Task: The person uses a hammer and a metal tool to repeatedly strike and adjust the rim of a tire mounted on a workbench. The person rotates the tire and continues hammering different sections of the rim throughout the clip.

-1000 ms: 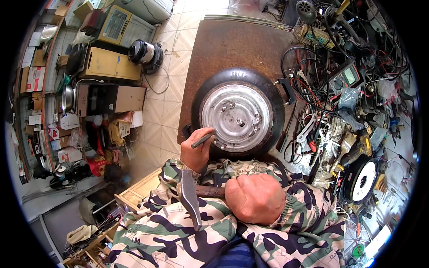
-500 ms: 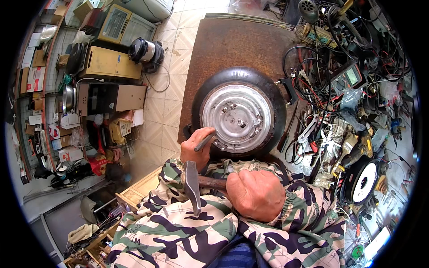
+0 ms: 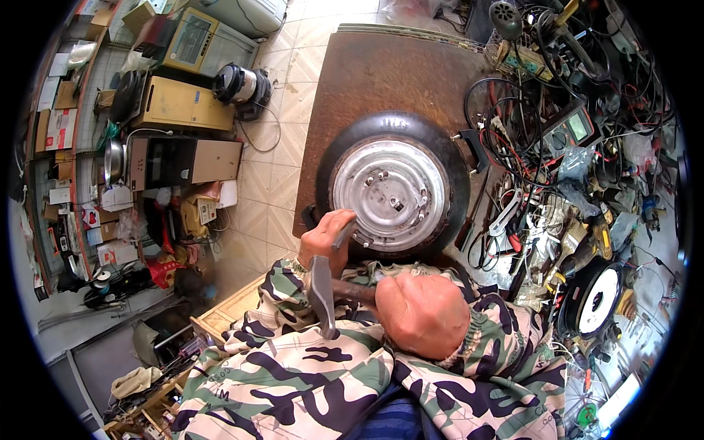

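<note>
A round black pan [image 3: 345, 136] with side handles lies bottom up at the middle, its ringed silvery metal base [image 3: 356, 172] facing me. At the base's near left edge, my left hand [image 3: 323, 243] is closed around a short flat metal bar, like a chisel [image 3: 345, 233]. The bar's tip reaches the rim of the base; whether it touches is hard to tell. My right hand [image 3: 424, 314] grips the wooden handle of a hammer [image 3: 321, 295]. The hammer's head hangs just below my left hand, close to my camouflage sleeve, apart from the bar.
The pan rests on a rusty brown board [image 3: 389, 70]. Tangled cables, a multimeter [image 3: 576, 130] and loose tools crowd the right side, beside a round black appliance part with a white disc [image 3: 598, 299]. Cabinets [image 3: 176, 103] and an appliance [image 3: 238, 84] stand on the tiled floor at left.
The hammer's head has shifted slightly up and right, nearer my left hand. My left hand and the chisel have moved very little; the pan looks unmoved.
</note>
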A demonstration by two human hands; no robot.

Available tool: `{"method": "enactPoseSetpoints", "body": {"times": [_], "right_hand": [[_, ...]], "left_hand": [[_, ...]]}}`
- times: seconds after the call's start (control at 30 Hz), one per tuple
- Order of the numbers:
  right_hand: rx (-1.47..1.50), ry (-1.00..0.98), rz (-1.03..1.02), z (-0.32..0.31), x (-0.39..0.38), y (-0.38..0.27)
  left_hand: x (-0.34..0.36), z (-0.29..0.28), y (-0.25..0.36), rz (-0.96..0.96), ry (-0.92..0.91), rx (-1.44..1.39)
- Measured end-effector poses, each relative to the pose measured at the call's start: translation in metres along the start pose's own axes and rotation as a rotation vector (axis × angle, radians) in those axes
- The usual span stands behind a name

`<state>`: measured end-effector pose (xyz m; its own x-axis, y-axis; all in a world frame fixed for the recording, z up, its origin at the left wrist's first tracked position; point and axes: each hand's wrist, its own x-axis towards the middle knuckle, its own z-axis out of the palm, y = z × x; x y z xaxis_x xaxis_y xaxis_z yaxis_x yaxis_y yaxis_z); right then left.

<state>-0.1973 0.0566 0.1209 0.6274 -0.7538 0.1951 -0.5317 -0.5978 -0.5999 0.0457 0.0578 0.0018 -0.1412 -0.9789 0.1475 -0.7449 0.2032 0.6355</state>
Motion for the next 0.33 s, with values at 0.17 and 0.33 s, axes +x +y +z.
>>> {"method": "enactPoseSetpoints", "body": {"times": [0.17,0.33], "right_hand": [[-0.025,-0.038,0.073,0.014,-0.004,0.005],[0.036,0.260,-0.046,-0.018,0.001,-0.022]], "left_hand": [[-0.003,0.002,-0.005,0.021,0.000,-0.012],[0.001,-0.007,0.007,-0.007,-0.086,0.071]]}}
